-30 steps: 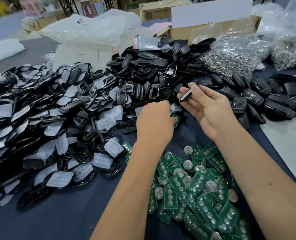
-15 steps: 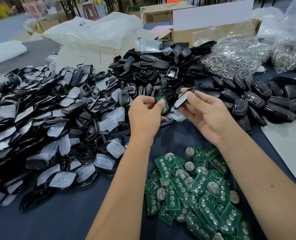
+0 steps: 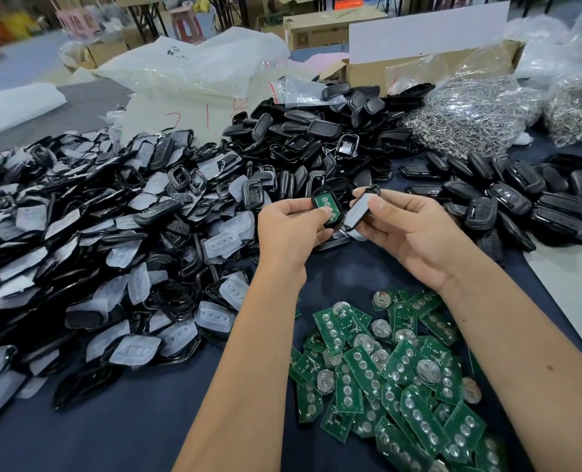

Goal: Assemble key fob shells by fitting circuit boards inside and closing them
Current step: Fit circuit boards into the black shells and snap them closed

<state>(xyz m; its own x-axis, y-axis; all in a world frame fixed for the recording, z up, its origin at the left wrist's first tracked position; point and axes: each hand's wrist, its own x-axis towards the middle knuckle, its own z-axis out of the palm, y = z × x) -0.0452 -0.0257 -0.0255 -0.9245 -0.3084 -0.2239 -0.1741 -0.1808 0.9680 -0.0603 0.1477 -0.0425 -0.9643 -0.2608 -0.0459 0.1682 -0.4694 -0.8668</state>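
My left hand (image 3: 291, 229) grips a black shell half (image 3: 327, 207) with a green circuit board (image 3: 327, 203) lying inside it. My right hand (image 3: 415, 229) pinches the other shell half with a translucent button pad (image 3: 359, 212), tilted and just to the right of the first half. The two halves are close together but apart, above the dark blue table (image 3: 129, 424). A pile of green circuit boards (image 3: 385, 369) lies between my forearms.
A big heap of black shell frames and translucent button pads (image 3: 95, 250) fills the left. Black shell backs (image 3: 317, 131) are piled behind my hands, closed fobs (image 3: 521, 202) at right. Bags of metal rings (image 3: 470, 110) and cardboard boxes stand at the back.
My left hand lifted from the table with a board now sitting in a black shell half. Both hands came closer together, and the right hand's part turned toward the left one.
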